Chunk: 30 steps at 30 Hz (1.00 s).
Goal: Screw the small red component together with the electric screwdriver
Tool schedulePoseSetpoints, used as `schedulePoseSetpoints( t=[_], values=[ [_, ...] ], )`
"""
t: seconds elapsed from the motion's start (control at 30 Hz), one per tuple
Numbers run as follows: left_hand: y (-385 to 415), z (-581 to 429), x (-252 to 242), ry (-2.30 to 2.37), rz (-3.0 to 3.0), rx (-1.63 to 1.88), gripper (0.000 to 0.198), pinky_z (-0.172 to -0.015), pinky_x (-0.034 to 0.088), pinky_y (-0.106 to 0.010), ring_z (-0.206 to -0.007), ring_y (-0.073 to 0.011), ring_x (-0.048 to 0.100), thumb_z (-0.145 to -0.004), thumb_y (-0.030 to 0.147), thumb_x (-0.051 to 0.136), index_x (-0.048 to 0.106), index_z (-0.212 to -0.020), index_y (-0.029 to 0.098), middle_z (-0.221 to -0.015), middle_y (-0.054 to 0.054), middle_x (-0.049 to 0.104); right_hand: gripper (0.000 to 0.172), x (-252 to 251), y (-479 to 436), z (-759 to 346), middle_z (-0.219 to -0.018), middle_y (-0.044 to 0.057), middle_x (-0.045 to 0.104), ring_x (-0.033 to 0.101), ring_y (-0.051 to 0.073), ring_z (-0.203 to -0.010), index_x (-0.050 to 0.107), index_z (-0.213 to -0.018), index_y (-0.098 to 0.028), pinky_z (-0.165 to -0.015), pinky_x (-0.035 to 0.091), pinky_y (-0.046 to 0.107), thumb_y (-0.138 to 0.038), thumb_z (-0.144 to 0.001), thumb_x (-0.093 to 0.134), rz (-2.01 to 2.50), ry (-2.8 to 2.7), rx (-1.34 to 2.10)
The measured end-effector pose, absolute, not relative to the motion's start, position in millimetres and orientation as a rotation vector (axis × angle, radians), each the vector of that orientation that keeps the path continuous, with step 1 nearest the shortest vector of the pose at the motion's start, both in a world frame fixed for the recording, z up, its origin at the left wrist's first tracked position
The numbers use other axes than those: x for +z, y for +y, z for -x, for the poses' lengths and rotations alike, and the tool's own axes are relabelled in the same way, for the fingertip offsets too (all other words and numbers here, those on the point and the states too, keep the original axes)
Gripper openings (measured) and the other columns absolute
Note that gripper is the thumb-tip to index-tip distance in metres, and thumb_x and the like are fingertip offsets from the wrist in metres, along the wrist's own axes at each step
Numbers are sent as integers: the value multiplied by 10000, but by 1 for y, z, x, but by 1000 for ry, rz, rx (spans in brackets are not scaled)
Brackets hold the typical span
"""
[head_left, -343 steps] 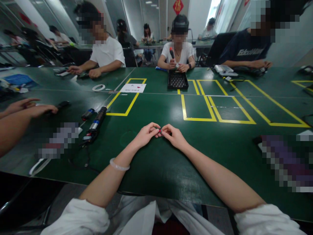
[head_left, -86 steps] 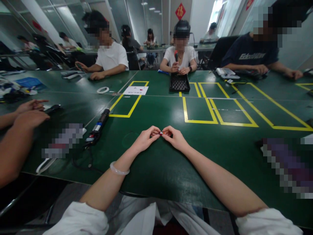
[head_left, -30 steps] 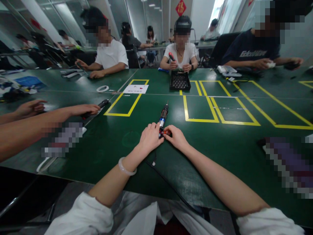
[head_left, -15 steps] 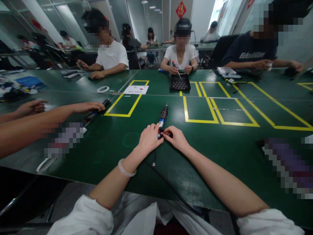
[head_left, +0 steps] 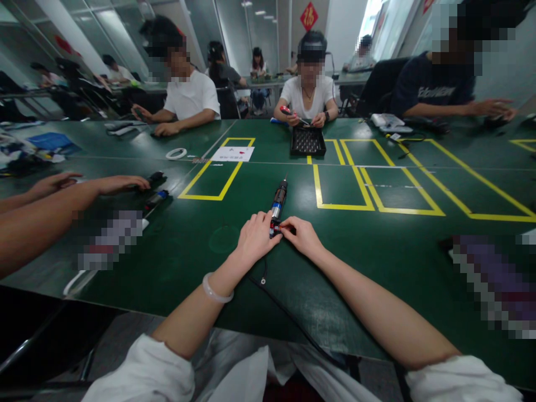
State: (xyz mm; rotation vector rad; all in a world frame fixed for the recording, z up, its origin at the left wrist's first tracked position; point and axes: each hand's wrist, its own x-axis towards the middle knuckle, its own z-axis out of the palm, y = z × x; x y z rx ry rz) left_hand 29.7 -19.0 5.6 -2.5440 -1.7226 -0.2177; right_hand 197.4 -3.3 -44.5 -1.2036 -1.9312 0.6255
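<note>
In front of me on the green table lies an electric screwdriver [head_left: 278,201], its thin bit pointing away and its blue and silver middle exposed. My left hand [head_left: 256,237] wraps over its near end, fingers closed around it. From the right, my right hand [head_left: 302,237] pinches at the same end, where small red and black parts [head_left: 274,227] show between the hands. What its fingertips hold is too small and hidden to name. A black cord [head_left: 288,315] runs from beneath my left hand to the table edge, with a small ring terminal [head_left: 263,281] beside it.
At left, a co-worker's hand [head_left: 125,183] is by another screwdriver-like tool [head_left: 157,199]. Across the table, a person works over a black tray [head_left: 308,149]. Blurred-out objects lie left and right [head_left: 494,279]. Yellow tape outlines [head_left: 345,208] and a white paper [head_left: 233,154] lie ahead.
My hands stay almost in place at the screwdriver's near end. The co-worker's hand at left has drawn back leftward, and the person opposite has lifted and tilted their screwdriver away from the tray.
</note>
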Motion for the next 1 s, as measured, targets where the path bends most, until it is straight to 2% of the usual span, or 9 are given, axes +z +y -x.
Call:
schedulePoseSetpoints(
  t=[0.2, 0.4, 0.67, 0.87, 1.0],
  values=[
    [-15, -27, -1, -1800, 2476, -301, 558, -829, 422, -379, -1012, -282, 541, -879, 515, 493, 469, -1321, 175, -1127, -140, 565, 138, -42, -5, -198, -911, 61, 700, 640, 176, -820, 689, -934, -173, -774, 485, 304, -145, -863, 574, 1133, -1916, 667],
    [-19, -17, 5, -1715, 2436, -197, 569, -834, 401, -379, -1015, -281, 534, -874, 509, 511, 466, -1346, 194, -1145, -133, 569, 229, -45, -6, -197, -939, 50, 698, 639, 162, -835, 662, -1081, -177, -802, 488, 300, -162, -876, 562, 1077, -1918, 732],
    [-35, 58, 12, -1753, 2315, -42, 603, -908, 386, -417, -1037, -307, 543, -885, 530, 463, 473, -1371, 174, -1195, -152, 588, 129, -41, -7, -199, -902, 51, 687, 618, 171, -833, 675, -957, -176, -799, 474, 318, -152, -877, 577, 1090, -2001, 688],
    [-43, 150, 6, -1852, 2117, 0, 605, -1054, 288, -500, -1119, -351, 536, -892, 531, 423, 512, -1343, 137, -1202, -179, 614, 142, -38, -8, -198, -883, 46, 684, 608, 172, -826, 672, -981, -180, -782, 466, 317, -147, -880, 577, 1108, -2029, 687],
    [-41, 206, 7, -1966, 1992, 41, 584, -1013, 338, -517, -1116, -357, 555, -868, 541, 456, 530, -1302, 156, -1196, -160, 635, 133, -38, -8, -197, -899, 54, 687, 606, 179, -843, 675, -972, -175, -789, 463, 324, -151, -882, 580, 1115, -2050, 671]
  ],
)
